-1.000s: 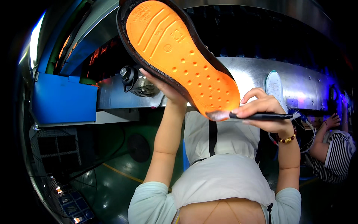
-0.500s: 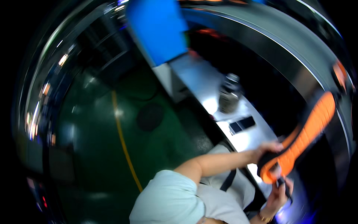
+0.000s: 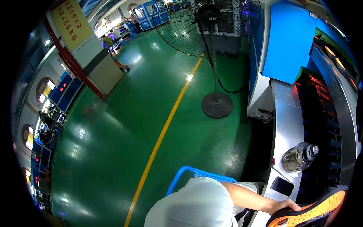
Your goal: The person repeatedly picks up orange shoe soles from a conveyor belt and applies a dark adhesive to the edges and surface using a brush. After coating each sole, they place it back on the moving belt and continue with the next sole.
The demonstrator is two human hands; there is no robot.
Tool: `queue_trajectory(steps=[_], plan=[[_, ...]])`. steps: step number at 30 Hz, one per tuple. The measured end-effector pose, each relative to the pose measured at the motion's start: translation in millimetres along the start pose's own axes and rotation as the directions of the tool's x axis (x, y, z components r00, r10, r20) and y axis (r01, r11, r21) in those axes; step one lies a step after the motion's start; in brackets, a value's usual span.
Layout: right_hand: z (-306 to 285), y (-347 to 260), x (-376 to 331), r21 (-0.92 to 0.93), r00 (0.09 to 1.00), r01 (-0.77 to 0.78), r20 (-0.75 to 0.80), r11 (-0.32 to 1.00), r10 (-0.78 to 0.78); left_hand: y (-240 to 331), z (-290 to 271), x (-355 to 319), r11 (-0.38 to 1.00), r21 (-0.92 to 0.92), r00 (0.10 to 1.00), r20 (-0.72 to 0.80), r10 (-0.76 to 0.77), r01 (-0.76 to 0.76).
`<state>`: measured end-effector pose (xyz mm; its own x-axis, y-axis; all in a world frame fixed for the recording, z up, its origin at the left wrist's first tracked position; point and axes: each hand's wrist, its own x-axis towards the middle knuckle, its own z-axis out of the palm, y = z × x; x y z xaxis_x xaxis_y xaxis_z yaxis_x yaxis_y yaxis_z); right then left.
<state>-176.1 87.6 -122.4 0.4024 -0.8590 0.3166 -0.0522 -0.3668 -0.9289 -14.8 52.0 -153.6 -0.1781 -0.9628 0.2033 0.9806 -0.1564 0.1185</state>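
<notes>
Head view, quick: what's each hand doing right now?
Left hand: closed on the orange-and-black shoe sole.
Right hand: out of view, can't tell.

Pedestal fan [image 3: 209,14], black wire cage, round base on green floor [image 3: 102,140]; yellow line [image 3: 165,126] painted on that floor; transparent bottle [image 3: 295,159] with dark lid, on metal ledge [image 3: 286,123]; dark-screened phone [image 3: 283,186] lying flat near the bottle; blue machine housing [image 3: 289,43] at the ledge's far end; pillar [image 3: 104,75] bearing yellow sign [image 3: 72,24]; blue seat frame [image 3: 185,168], partly hidden
</notes>
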Motion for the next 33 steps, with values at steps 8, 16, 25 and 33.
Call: queue_trajectory(steps=[8, 16, 25, 33], plan=[[10.3, -14.5, -3.4, 0.258, 0.968, 0.222, -0.172, 0.94, -0.182, 3.2, -1.3, -6.9, 0.956, 0.216, 0.941, 0.23, -0.249, 0.2], [-9.4, -5.9, -1.1, 0.623, 0.964, -0.088, -0.144, 0.777, 0.225, 21.5, 12.0, 10.7, 0.956, 0.201, 0.946, 0.2, -0.254, 0.214], [-49.1, -28.8, -35.1, 0.334, 0.998, 0.021, -0.06, 0.942, -0.001, -9.4, 39.0, 41.6, 0.849, 0.099, 0.775, 0.364, -0.517, 0.519], [-77.2, -38.9, -29.6, 0.092, 0.987, 0.067, 0.142, 0.994, -0.079, -10.0, 80.5, 55.3, 0.403, 0.579, 0.607, -0.21, -0.766, 0.708]])
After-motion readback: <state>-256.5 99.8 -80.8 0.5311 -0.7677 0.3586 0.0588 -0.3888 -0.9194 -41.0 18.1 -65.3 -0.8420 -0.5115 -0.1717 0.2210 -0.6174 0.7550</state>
